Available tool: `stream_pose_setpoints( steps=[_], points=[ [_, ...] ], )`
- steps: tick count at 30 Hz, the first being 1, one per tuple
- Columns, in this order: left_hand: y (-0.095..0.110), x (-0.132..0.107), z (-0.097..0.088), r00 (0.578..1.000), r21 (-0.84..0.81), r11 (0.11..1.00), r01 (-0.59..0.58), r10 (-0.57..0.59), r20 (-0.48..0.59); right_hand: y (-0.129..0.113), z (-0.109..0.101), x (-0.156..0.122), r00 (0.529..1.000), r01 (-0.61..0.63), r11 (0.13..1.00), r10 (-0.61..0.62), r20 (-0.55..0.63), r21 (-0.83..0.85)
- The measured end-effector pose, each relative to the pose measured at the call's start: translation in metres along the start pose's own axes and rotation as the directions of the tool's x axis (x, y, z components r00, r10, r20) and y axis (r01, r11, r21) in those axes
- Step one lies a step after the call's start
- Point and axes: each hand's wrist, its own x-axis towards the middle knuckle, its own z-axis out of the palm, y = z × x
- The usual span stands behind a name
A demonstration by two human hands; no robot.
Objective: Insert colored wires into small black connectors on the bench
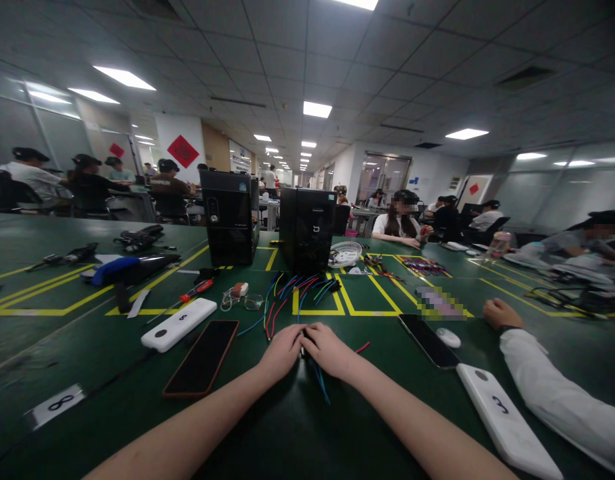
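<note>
My left hand (pixel 282 350) and my right hand (pixel 328 349) meet knuckle to knuckle on the green table (pixel 297 427), both closed in a pinch on a bundle of thin coloured wires (pixel 300 290). The red, blue and green wires run from a black computer tower (pixel 307 230) down to my fingers, and a few blue ends (pixel 321 383) trail out under my right hand. A loose red wire piece (pixel 362 347) lies just right of that hand.
A second black tower (pixel 230 217) stands left of the first. A dark phone (pixel 202 358), a white box (pixel 178 324) and a red screwdriver (pixel 197 291) lie at left. Another phone (pixel 430 340), a white box (pixel 507 420) and a neighbour's white-sleeved arm (pixel 552 393) lie at right. Other people sit at surrounding tables.
</note>
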Motion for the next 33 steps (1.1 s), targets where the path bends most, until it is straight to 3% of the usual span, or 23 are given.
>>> stream_pose_setpoints(
  steps=[4, 7, 10, 12, 14, 19, 21, 25, 27, 30, 33],
  points=[
    [0.001, -0.001, 0.0, 0.998, 0.034, 0.998, 0.061, -0.061, -0.006, 0.003, 0.001, 0.004, 0.997, 0.058, 0.988, -0.049, -0.067, 0.145],
    [0.004, -0.001, -0.002, 0.998, 0.034, 0.997, 0.064, -0.063, -0.02, 0.018, -0.011, -0.001, 0.996, -0.009, 0.997, 0.016, -0.091, 0.074],
    [0.008, -0.002, -0.004, 1.0, 0.033, 0.999, 0.016, -0.015, -0.001, 0.038, -0.035, -0.011, 0.977, -0.198, 0.959, 0.21, 0.04, -0.202],
    [0.01, -0.002, -0.006, 1.0, 0.034, 0.999, -0.003, 0.002, 0.016, 0.05, -0.05, -0.017, 0.896, -0.302, 0.878, 0.395, 0.204, -0.373],
    [0.011, -0.002, -0.006, 1.0, 0.032, 0.999, 0.004, -0.004, 0.019, 0.057, -0.057, -0.022, 0.855, -0.315, 0.845, 0.451, 0.258, -0.433],
    [0.011, -0.002, -0.005, 1.0, 0.031, 0.999, 0.024, -0.023, -0.006, 0.05, -0.042, -0.02, 0.93, -0.084, 0.957, 0.175, 0.324, -0.278],
    [0.011, -0.002, -0.005, 1.0, 0.034, 0.999, 0.022, -0.022, -0.009, 0.043, -0.033, -0.015, 0.956, -0.041, 0.96, 0.119, 0.27, -0.276],
    [0.01, -0.002, -0.005, 1.0, 0.039, 0.999, 0.027, -0.027, 0.001, 0.033, -0.025, -0.007, 0.983, -0.158, 0.952, 0.177, 0.053, -0.263],
    [0.009, -0.001, -0.004, 0.999, 0.042, 0.998, 0.037, -0.037, 0.0, 0.029, -0.024, -0.005, 0.987, -0.16, 0.964, 0.16, -0.018, -0.214],
    [0.008, -0.001, -0.003, 0.999, 0.048, 0.998, 0.032, -0.031, -0.014, 0.024, -0.022, -0.005, 0.996, -0.057, 0.985, 0.045, -0.074, -0.163],
    [0.008, -0.002, -0.002, 1.0, 0.059, 0.998, 0.007, -0.006, -0.016, 0.021, -0.018, -0.006, 0.997, 0.057, 0.988, -0.064, -0.051, -0.144]
  ],
)
